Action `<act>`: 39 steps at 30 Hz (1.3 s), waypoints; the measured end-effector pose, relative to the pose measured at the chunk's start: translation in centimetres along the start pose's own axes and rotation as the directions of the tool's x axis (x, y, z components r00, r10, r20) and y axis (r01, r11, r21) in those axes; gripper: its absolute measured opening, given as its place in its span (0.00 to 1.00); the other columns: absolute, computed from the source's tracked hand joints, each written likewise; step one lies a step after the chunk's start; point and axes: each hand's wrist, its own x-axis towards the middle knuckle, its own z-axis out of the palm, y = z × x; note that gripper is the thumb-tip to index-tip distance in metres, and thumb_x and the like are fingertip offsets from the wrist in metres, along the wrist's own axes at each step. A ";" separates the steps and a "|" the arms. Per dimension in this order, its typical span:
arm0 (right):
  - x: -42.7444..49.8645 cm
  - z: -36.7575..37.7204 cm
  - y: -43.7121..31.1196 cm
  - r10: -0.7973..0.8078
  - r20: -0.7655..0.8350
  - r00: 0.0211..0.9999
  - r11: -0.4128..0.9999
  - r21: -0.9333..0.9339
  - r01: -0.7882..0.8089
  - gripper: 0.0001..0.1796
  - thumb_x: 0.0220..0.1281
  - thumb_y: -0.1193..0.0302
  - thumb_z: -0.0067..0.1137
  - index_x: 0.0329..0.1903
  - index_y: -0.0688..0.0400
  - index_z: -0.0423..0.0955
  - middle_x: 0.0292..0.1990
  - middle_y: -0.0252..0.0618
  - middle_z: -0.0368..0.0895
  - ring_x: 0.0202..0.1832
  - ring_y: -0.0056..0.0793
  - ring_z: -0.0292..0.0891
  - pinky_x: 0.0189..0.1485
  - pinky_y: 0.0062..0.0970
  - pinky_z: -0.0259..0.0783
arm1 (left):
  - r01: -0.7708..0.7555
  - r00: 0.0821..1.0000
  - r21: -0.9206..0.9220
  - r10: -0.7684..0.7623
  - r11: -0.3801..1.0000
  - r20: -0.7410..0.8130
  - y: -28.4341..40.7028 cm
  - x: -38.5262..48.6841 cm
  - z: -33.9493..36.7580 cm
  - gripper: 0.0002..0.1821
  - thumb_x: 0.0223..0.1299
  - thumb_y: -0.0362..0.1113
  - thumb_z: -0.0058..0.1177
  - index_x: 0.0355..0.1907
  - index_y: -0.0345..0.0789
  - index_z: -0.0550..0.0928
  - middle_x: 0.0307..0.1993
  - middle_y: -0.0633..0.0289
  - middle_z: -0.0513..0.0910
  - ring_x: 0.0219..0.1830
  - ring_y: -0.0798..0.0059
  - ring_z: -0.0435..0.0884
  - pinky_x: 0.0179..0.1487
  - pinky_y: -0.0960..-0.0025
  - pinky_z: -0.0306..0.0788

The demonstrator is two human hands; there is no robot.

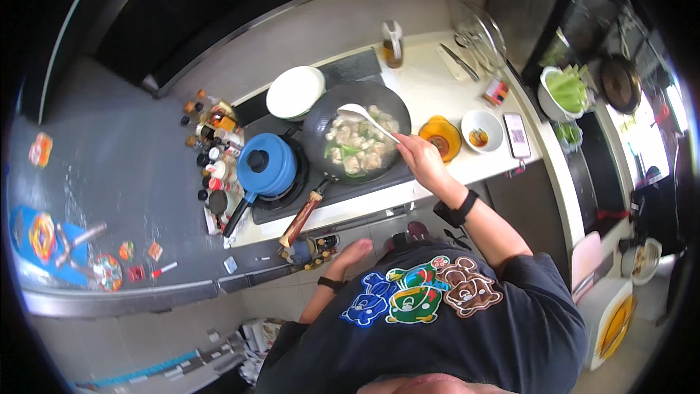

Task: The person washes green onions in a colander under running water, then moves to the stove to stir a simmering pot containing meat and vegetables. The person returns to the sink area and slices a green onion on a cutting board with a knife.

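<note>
My right hand [418,154] is closed round the handle of a white ladle [355,111], whose bowl is over the dark wok [321,120]. Dumplings [372,160] and green leaves lie in cloudy broth inside the wok. Its wooden handle [302,220] points towards me, untouched. My left hand [354,252] hangs low in front of the counter, near my body, and holds nothing that I can see; its fingers look loosely extended. Right of the wok stand an amber glass bowl [454,130] with reddish liquid and a white bowl [492,131] with seasoning in it.
A blue lidded saucepan [273,161] sits on the left burner, beside crowded seasoning bottles [217,169]. Behind the wok is a large white bowl [295,90]. A knife [460,61], a glass lid [489,38], an oil jug [392,46] and a phone [517,135] occupy the right counter.
</note>
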 end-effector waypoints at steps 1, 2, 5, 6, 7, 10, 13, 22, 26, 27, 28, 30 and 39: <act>-0.2 0.2 0.3 0.080 0.015 0.997 0.997 0.016 -0.080 0.16 0.70 0.69 0.50 0.54 0.64 0.75 0.28 0.52 0.76 0.35 0.53 0.76 0.41 0.44 0.72 | -0.048 0.998 0.094 0.045 0.994 0.032 4.1 0.7 -0.4 0.16 0.72 0.37 0.49 0.58 0.34 0.76 0.47 0.66 0.80 0.48 0.77 0.78 0.53 0.69 0.74; -0.7 0.2 0.4 0.246 0.040 0.968 0.962 0.111 -0.249 0.16 0.71 0.68 0.50 0.54 0.64 0.75 0.25 0.47 0.75 0.30 0.45 0.75 0.37 0.39 0.71 | -0.118 0.990 -0.064 0.122 0.991 0.064 8.4 1.0 -0.2 0.17 0.73 0.38 0.48 0.59 0.34 0.75 0.49 0.65 0.80 0.49 0.76 0.78 0.55 0.69 0.73; -2.3 -1.7 1.2 0.655 0.253 0.712 0.396 0.687 -0.609 0.15 0.76 0.63 0.48 0.50 0.61 0.75 0.20 0.27 0.67 0.20 0.18 0.62 0.24 0.21 0.61 | -0.273 0.932 -0.397 0.344 0.876 0.118 21.1 2.3 -0.4 0.20 0.76 0.41 0.43 0.63 0.33 0.72 0.55 0.61 0.78 0.54 0.73 0.78 0.62 0.67 0.70; -3.6 -2.8 1.2 0.609 0.264 0.748 0.290 0.803 -0.520 0.13 0.77 0.61 0.46 0.47 0.58 0.72 0.22 0.19 0.59 0.19 0.09 0.51 0.22 0.14 0.50 | -0.270 0.939 -0.456 0.336 0.848 0.068 24.8 2.9 0.1 0.20 0.77 0.41 0.40 0.64 0.32 0.71 0.55 0.60 0.79 0.55 0.72 0.78 0.62 0.66 0.70; -4.7 -3.8 1.2 0.639 0.228 0.734 0.256 0.838 -0.483 0.11 0.77 0.61 0.46 0.46 0.56 0.69 0.21 0.20 0.59 0.19 0.11 0.50 0.21 0.16 0.50 | -0.327 0.914 -0.560 0.406 0.761 0.018 28.2 3.8 0.9 0.21 0.78 0.42 0.38 0.64 0.31 0.70 0.55 0.59 0.79 0.55 0.71 0.79 0.62 0.65 0.71; -7.9 -5.9 0.8 0.729 -0.029 0.684 0.311 0.904 -0.293 0.10 0.77 0.60 0.45 0.45 0.53 0.66 0.23 0.22 0.62 0.20 0.11 0.55 0.22 0.15 0.54 | -0.343 0.866 -0.709 0.500 0.616 0.015 36.8 7.2 4.5 0.22 0.79 0.42 0.34 0.64 0.30 0.69 0.53 0.56 0.81 0.56 0.69 0.79 0.61 0.64 0.72; -10.9 -10.0 1.5 0.730 -0.189 0.656 0.330 0.939 -0.097 0.09 0.77 0.63 0.46 0.43 0.55 0.67 0.25 0.25 0.66 0.25 0.13 0.61 0.26 0.16 0.62 | -0.349 0.861 -0.668 0.507 0.658 0.050 43.2 11.0 11.1 0.19 0.78 0.39 0.35 0.57 0.28 0.75 0.51 0.55 0.81 0.53 0.71 0.79 0.59 0.66 0.72; -27.1 -34.3 -2.6 0.225 -0.926 0.302 0.639 -0.094 -0.763 0.16 0.62 0.63 0.63 0.45 0.61 0.76 0.25 0.43 0.78 0.26 0.37 0.77 0.30 0.35 0.72 | -0.106 0.678 -0.497 0.428 0.861 0.598 54.3 17.9 30.9 0.20 0.78 0.38 0.33 0.56 0.26 0.73 0.48 0.49 0.82 0.48 0.62 0.83 0.54 0.61 0.78; -40.4 -45.0 -9.6 -0.207 -0.974 -0.089 0.329 0.016 -0.944 0.15 0.59 0.64 0.66 0.44 0.60 0.75 0.23 0.40 0.75 0.24 0.34 0.72 0.30 0.34 0.70 | -0.008 0.574 -0.484 0.400 0.875 0.714 57.4 20.3 39.3 0.15 0.78 0.38 0.36 0.50 0.29 0.74 0.25 0.68 0.68 0.22 0.81 0.66 0.27 0.75 0.64; -43.1 -46.6 -11.3 -0.244 -0.954 -0.173 0.237 0.114 -0.965 0.16 0.58 0.66 0.67 0.43 0.60 0.74 0.24 0.40 0.75 0.25 0.36 0.72 0.32 0.35 0.70 | 0.078 0.550 -0.477 0.361 0.875 0.753 58.1 21.0 41.1 0.15 0.78 0.38 0.36 0.48 0.30 0.75 0.23 0.71 0.63 0.19 0.85 0.59 0.23 0.78 0.56; -45.2 -47.8 -12.8 -0.311 -0.931 -0.189 0.100 0.166 -0.981 0.16 0.57 0.67 0.67 0.43 0.60 0.74 0.24 0.40 0.74 0.25 0.38 0.72 0.32 0.36 0.69 | 0.082 0.566 -0.457 0.336 0.886 0.753 58.5 21.5 43.1 0.12 0.78 0.38 0.37 0.47 0.33 0.74 0.22 0.74 0.58 0.19 0.87 0.52 0.21 0.79 0.48; -47.2 -49.7 -14.0 -0.332 -0.933 -0.139 -0.008 0.150 -0.989 0.14 0.56 0.66 0.66 0.42 0.60 0.75 0.25 0.41 0.76 0.27 0.39 0.73 0.33 0.37 0.70 | 0.119 0.567 -0.384 0.255 0.916 0.784 59.6 22.8 46.6 0.10 0.78 0.41 0.36 0.49 0.39 0.69 0.22 0.72 0.60 0.18 0.87 0.53 0.19 0.79 0.48; -42.7 -56.0 6.6 0.156 -0.988 0.003 0.043 0.004 -0.999 0.11 0.56 0.66 0.65 0.35 0.59 0.76 0.29 0.48 0.83 0.35 0.52 0.80 0.38 0.46 0.73 | 0.112 0.628 -0.031 -0.046 0.993 0.777 61.4 33.0 57.1 0.08 0.71 0.31 0.35 0.46 0.32 0.70 0.25 0.64 0.72 0.17 0.84 0.62 0.17 0.79 0.55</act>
